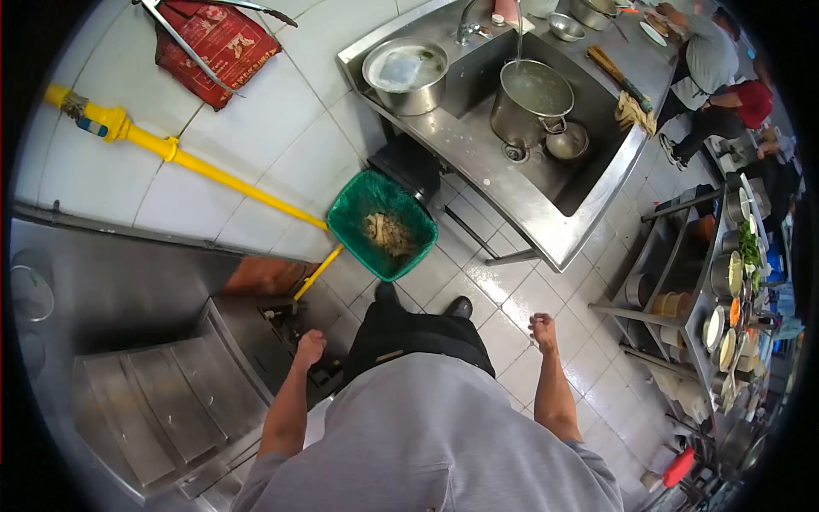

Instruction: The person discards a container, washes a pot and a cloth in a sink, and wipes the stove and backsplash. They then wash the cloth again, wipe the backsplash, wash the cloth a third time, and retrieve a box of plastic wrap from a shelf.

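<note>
My left hand (311,348) hangs at my left side, fingers curled in, with nothing visible in it. It is nearest to the steel cooking unit (175,392) and a valve at the foot of the yellow pipe (196,162). Off to my right, my right hand (543,331) is held over the tiled floor, fingers loosely bent and apart, holding nothing. In front of my feet stands a bin with a green liner (348,205) and food scraps (388,235) inside.
Ahead, the steel sink (546,235) holds a large pot (512,119) under running water and a smaller pot (565,145). Another pot (418,98) sits on the drainboard. To the right is a rack (682,307) with food containers. Other people (712,55) work at far right.
</note>
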### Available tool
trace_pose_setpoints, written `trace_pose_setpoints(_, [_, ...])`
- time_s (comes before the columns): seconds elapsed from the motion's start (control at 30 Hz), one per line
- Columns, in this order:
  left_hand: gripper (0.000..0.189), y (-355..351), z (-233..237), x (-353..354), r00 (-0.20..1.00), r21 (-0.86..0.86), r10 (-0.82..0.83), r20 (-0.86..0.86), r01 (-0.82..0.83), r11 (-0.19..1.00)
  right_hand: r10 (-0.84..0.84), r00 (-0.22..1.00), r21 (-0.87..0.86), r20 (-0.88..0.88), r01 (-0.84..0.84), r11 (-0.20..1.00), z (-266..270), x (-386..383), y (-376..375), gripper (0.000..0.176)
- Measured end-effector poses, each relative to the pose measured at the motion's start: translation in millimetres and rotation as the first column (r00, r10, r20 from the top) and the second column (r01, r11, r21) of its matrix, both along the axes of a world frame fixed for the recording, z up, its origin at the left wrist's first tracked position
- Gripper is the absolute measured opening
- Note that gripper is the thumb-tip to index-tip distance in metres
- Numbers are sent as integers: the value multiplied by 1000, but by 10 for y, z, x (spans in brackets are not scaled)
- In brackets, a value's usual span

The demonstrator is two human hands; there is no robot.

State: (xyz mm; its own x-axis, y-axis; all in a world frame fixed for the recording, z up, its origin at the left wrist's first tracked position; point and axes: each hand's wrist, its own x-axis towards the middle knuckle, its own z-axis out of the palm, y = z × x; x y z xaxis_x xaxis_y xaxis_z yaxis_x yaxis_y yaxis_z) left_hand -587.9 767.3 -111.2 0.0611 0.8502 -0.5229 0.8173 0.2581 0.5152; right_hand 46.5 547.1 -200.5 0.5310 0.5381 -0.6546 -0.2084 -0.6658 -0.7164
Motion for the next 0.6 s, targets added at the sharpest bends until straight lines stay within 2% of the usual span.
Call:
trace_pose_setpoints(0.03, [28, -32, 24, -24, 995, -30, -29, -94, 26, 999, -10, 1000, 5, 4, 10, 1000, 139, -11, 142, 34])
trace_pose_setpoints(0.07, [28, -82, -142, -137, 995, -25, -42, -89, 40, 999, -25, 999, 33, 41, 23, 999, 327, -54, 285, 33])
trace_pose_setpoints(0.17, [23, 44, -934, -455, 985, -15, -79, -155, 77, 997, -82, 992, 77, 99, 74, 994, 688, -263, 389, 31])
trace_pose_setpoints(0.2, [22, 182, -1100, -481, 991, -243, -40, -130, 7, 970, -100, 988, 63, 120, 93, 994, 701, -346, 297, 31])
trace_pose_setpoints(0.23, [21, 311, -1065, -411, 993, -462, 2, -119, -57, 885, -117, 983, 44, 142, 111, 993, 674, -424, 143, 30])
trace_pose_setpoints(0.27, [18, 352, -1032, -320, 998, -337, 49, -40, -60, 940, -156, 978, -9, 140, 158, 987, 658, -550, -43, 29])
trace_pose_setpoints(0.3, [18, 502, -963, -168, 999, -341, 25, -31, -34, 939, -200, 971, -43, 133, 208, 977, 610, -703, -268, 29])
trace_pose_setpoints(0.37, [18, 867, -880, 173, 975, -278, -213, 57, 221, 935, -264, 958, -137, 108, 278, 951, 618, -1078, -726, 29])
trace_pose_setpoints(0.43, [17, 1254, -503, 695, 921, -146, -389, 21, 388, 910, -370, 925, -216, 86, 380, 899, 549, -1530, -1304, 30])
trace_pose_setpoints(0.47, [19, 1467, -652, 822, 911, -179, -412, 30, 410, 894, -452, 888, -290, 81, 455, 842, 537, -1764, -1560, 25])
trace_pose_setpoints(0.53, [21, 1770, -783, 1042, 886, -210, -461, 42, 459, 863, -634, 770, -236, -66, 606, 760, 633, -2277, -2104, 23])
trace_pose_setpoints(0.6, [17, 2024, -694, 1374, 879, -95, -457, 133, 470, 877, -337, 934, -125, 118, 350, 928, 453, -2828, -2751, 23])
